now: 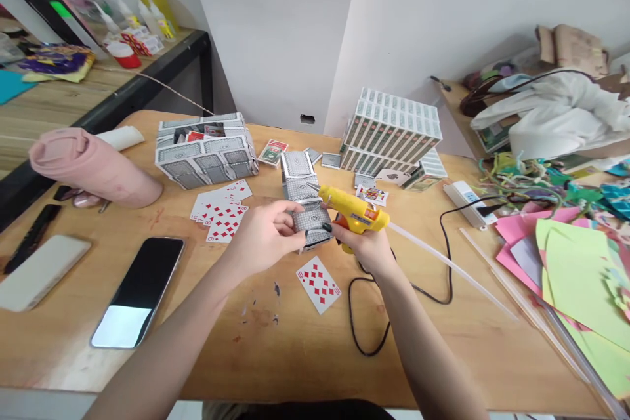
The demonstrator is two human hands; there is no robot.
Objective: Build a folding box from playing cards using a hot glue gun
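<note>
Above the middle of the wooden table, my right hand [370, 246] grips a yellow hot glue gun [357, 207], its nozzle pointing left over a structure of grey-backed playing cards [298, 174]. A long clear glue stick [447, 266] sticks out of the gun's back. My left hand [266, 236] pinches the near left edge of that card structure between thumb and fingers. The right thumb reaches to the structure's near right corner. A ten of diamonds [319, 284] lies face up just below. Several diamond cards [224, 210] are fanned out to the left.
A box built of cards [207, 151] stands back left, a stack of card packs [391, 134] back right. A pink tumbler [98, 167], a phone [140, 292] and a white power bank [43, 272] lie left. A black cord [450, 262] runs to a power strip [470, 203]; coloured paper [583, 282] lies right.
</note>
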